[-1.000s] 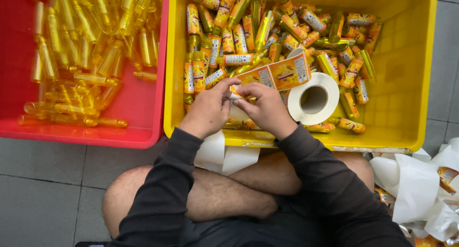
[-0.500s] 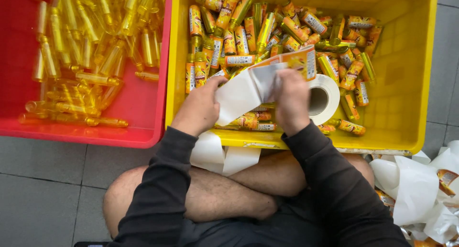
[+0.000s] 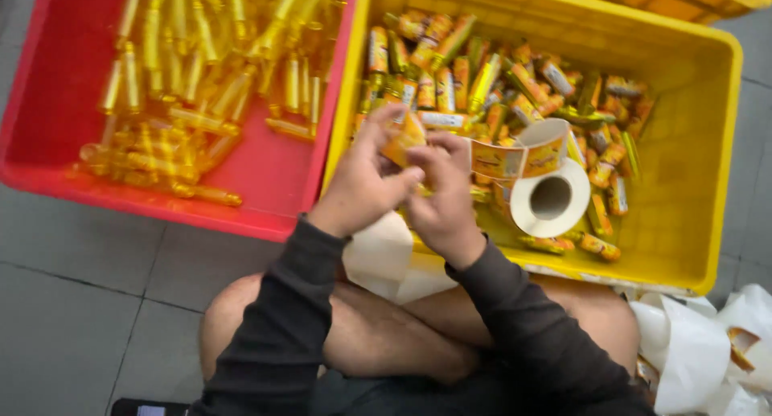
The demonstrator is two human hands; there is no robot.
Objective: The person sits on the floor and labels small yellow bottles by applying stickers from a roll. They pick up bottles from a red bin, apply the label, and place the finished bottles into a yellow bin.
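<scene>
From the head view I see my left hand and right hand pinching one orange label between them above the yellow crate; the label roll lies just right, nearer my right hand.

Orange label pinched upright above yellow crate, label roll beside
</scene>
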